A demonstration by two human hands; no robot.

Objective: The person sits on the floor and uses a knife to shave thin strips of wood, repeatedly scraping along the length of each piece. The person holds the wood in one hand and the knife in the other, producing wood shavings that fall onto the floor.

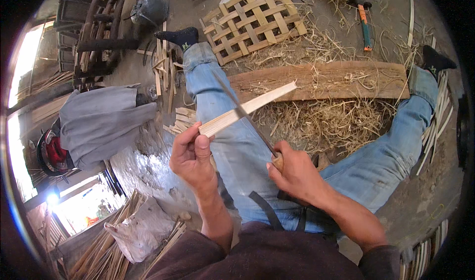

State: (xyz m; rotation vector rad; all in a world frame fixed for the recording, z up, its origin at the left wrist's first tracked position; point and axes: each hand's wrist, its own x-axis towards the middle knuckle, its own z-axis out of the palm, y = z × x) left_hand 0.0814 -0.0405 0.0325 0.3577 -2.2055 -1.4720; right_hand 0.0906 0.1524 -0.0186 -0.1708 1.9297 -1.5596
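My left hand [194, 157] pinches the near end of a pale split-bamboo strip [264, 98], which slants up to the right above my left thigh. In my right hand [297, 173] is the wooden handle of a long, thin-bladed knife [261, 135], the fingers wrapped round it. The blade crosses the strip near its middle and seems to touch it; motion blurs the blade's far part. Beyond the strip, between my legs, a wooden plank [341, 79] lies on the floor with thin shavings on it.
A woven lattice panel [255, 23] lies past my left foot. A hammer [365, 27] with an orange and green handle rests at the far right. Curly shavings [336, 126] heap before the plank. Grey cloth [101, 126] and a white sack [141, 230] are at the left.
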